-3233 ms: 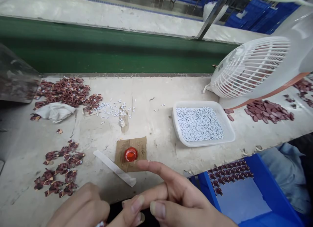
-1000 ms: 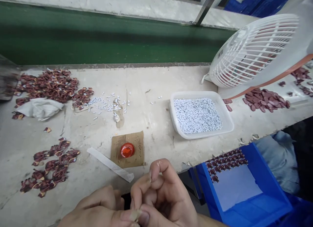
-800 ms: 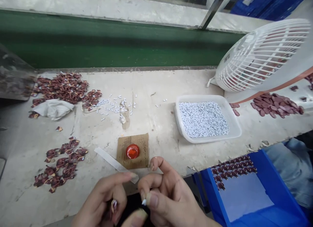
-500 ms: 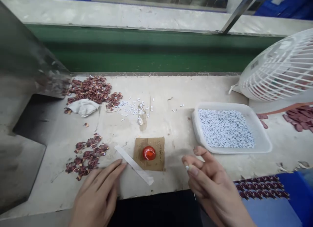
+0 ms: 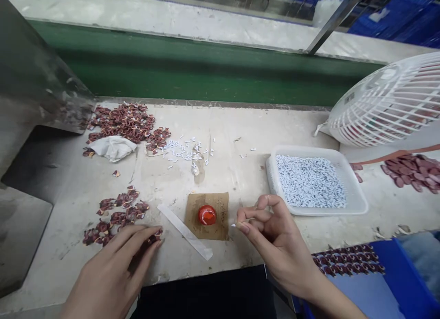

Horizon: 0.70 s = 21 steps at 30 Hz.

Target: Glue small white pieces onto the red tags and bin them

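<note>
My left hand (image 5: 115, 261) is closed at the lower left, with a small dark red curled piece (image 5: 155, 236) between thumb and fingertips. Beside it lies a loose cluster of similar dark red pieces (image 5: 125, 213). My right hand (image 5: 275, 239) pinches a tiny white piece (image 5: 233, 225) between thumb and index finger, the other fingers curled loosely. Between the hands a round red cap-like dish (image 5: 206, 215) with glossy red contents sits on a brown cardboard square (image 5: 222, 227). A white strip (image 5: 182, 228) lies slantwise just left of the cardboard.
A white tray (image 5: 357, 204) full of small white pieces stands at right, near a white fan (image 5: 388, 103). Behind are a dark red heap (image 5: 123, 122), crumpled white cloth (image 5: 112, 148) and scattered white bits (image 5: 185, 149). A blue bin (image 5: 405, 273) bearing rows of dark red pieces is lower right.
My left hand has drawn left from the white strip, and a dark red piece now shows in its fingers. My right hand has brought the white piece left, closer to the cardboard. The view has shifted slightly.
</note>
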Each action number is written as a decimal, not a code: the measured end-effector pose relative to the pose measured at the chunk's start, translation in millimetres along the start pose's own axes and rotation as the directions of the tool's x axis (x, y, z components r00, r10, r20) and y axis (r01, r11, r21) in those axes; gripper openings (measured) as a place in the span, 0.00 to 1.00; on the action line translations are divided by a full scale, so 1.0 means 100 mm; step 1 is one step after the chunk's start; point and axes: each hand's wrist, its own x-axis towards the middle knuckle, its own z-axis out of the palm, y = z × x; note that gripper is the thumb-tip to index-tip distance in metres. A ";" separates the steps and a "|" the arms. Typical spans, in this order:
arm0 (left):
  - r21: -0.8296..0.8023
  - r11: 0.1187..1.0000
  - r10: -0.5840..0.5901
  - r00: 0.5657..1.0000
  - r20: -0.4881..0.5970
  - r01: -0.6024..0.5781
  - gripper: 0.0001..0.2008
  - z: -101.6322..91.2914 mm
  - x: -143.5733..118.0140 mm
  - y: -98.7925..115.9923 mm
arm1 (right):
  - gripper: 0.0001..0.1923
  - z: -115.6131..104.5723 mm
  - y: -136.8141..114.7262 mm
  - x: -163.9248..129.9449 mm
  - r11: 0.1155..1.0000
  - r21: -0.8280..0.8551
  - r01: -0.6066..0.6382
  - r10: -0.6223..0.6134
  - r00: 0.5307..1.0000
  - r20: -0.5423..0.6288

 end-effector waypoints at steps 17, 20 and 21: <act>0.031 0.989 0.142 0.984 0.109 -0.146 0.15 0.11 -0.25 -0.15 | 0.10 0.04 0.09 0.22 0.928 -0.330 0.175 -0.109 0.972 0.209; -0.024 0.995 0.100 0.990 0.097 -0.099 0.18 0.10 -0.12 -0.05 | 0.10 0.05 0.06 0.23 0.924 -0.346 0.163 -0.094 0.974 0.208; -0.055 0.994 0.102 0.990 0.102 -0.097 0.18 0.10 -0.10 -0.03 | 0.10 0.05 0.05 0.23 0.927 -0.341 0.156 -0.090 0.975 0.201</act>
